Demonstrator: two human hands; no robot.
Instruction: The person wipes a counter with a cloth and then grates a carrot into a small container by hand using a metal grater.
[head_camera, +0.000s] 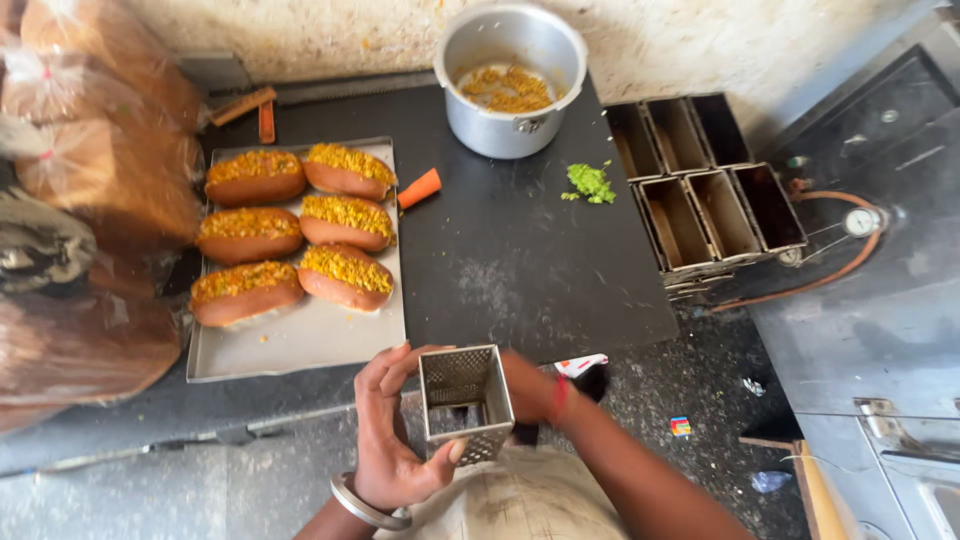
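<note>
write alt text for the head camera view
Both hands, left hand and right hand, hold a metal box grater over a black counter. A tray carries six filled buns; beyond stands a pot.

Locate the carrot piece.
In the head view, the carrot piece lies on the dark counter, between the tray of buns and the pot.

Dark worktop (520, 270) carries a metal tray (300, 335) at its left part, and a carrot piece (419, 187) lies just right of the tray's top corner. An aluminium pot (511, 78) stands up and to the right of the tray by the wall, with chopped greens (589, 183) below-right of it. Empty loaf tins (705, 185) sit at the worktop's right edge, farthest from the tray; two more carrot pieces (254, 110) lie just above the tray.
</note>
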